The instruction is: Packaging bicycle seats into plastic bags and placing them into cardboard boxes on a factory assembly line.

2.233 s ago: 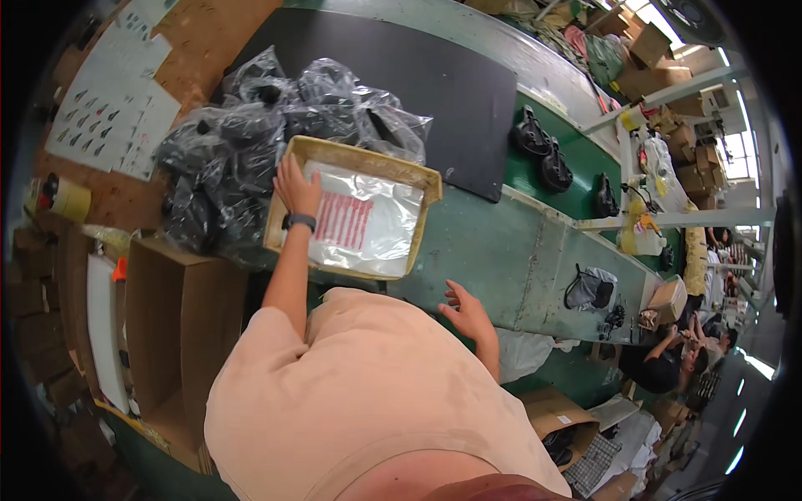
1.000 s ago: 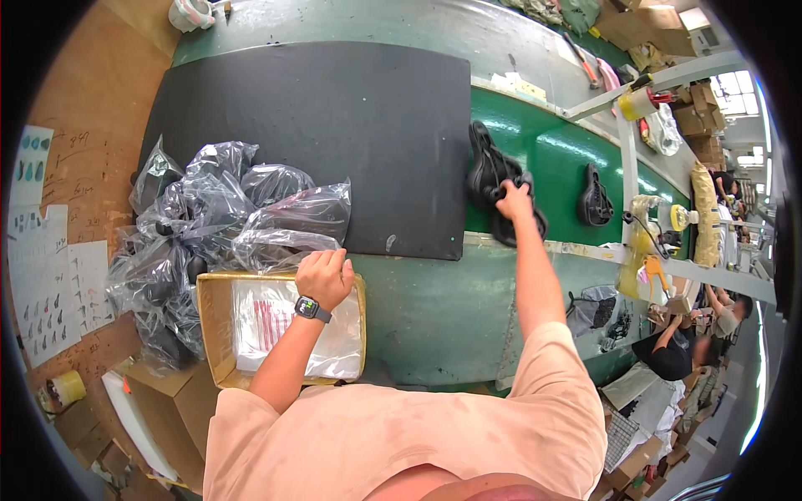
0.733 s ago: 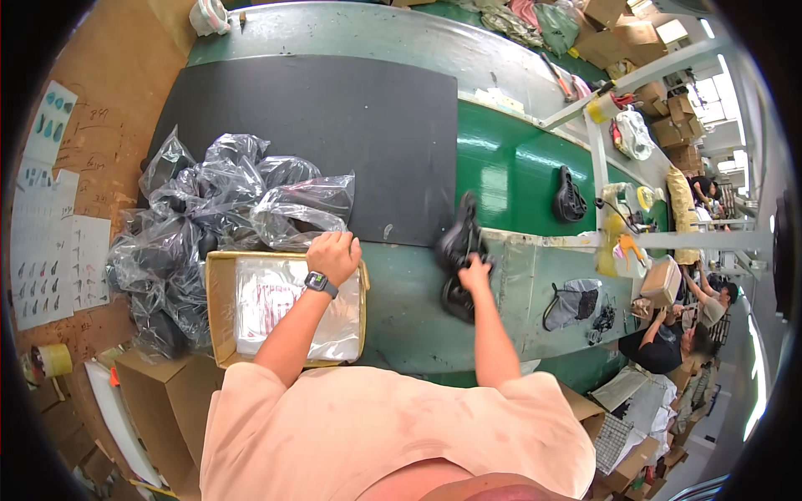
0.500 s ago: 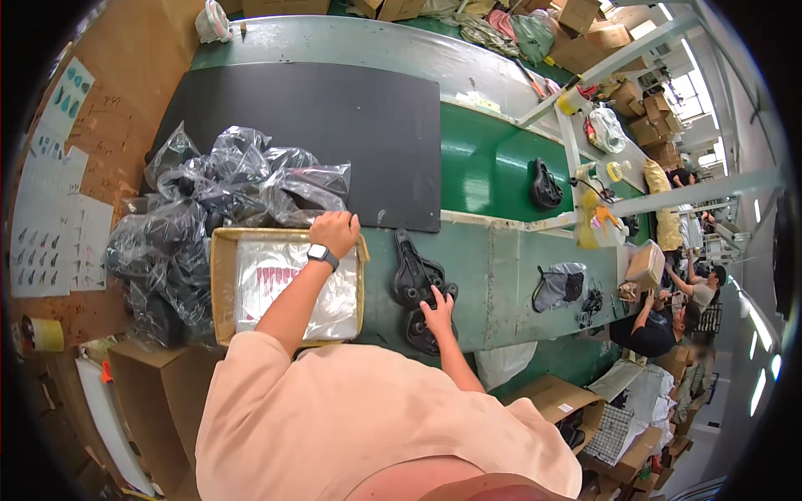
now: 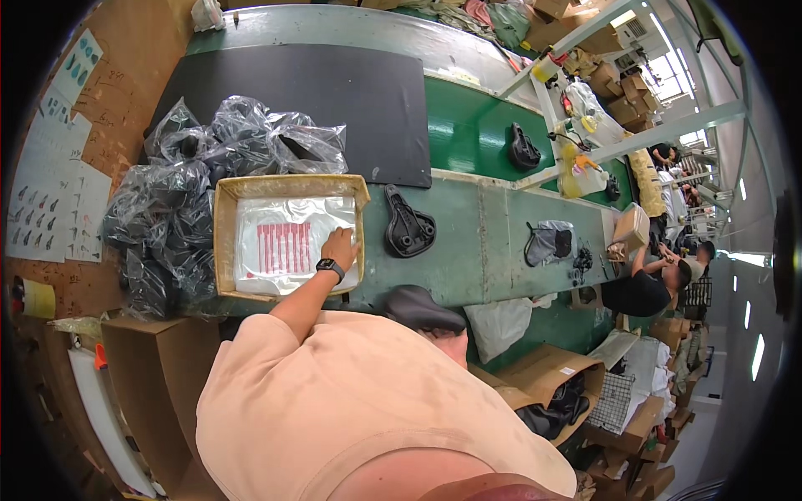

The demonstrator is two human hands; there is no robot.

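My left hand [image 5: 339,247], with a watch on its wrist, lies on the stack of clear plastic bags [image 5: 280,221] with red print, near the right side of a shallow cardboard box [image 5: 222,242]. Its fingers are stretched out over the top bag. A black bicycle saddle [image 5: 422,307] is up against the front of my body, off the bench's near edge. My right hand grips it from below; the saddle hides the fingers, and only part of the forearm shows. Right of the box, a black plastic saddle base [image 5: 409,224] rests on the green bench.
Bagged black saddles [image 5: 163,217] are piled left of and behind the box. A black mat [image 5: 309,100] covers the bench behind. Another black saddle part [image 5: 524,147] lies on the far green surface. An open carton [image 5: 543,376] holds black saddles at right. People work farther right.
My left hand has moved from the box's far rim onto the bags inside. My right hand has lifted the nearer black saddle off the bench and drawn it toward my body.
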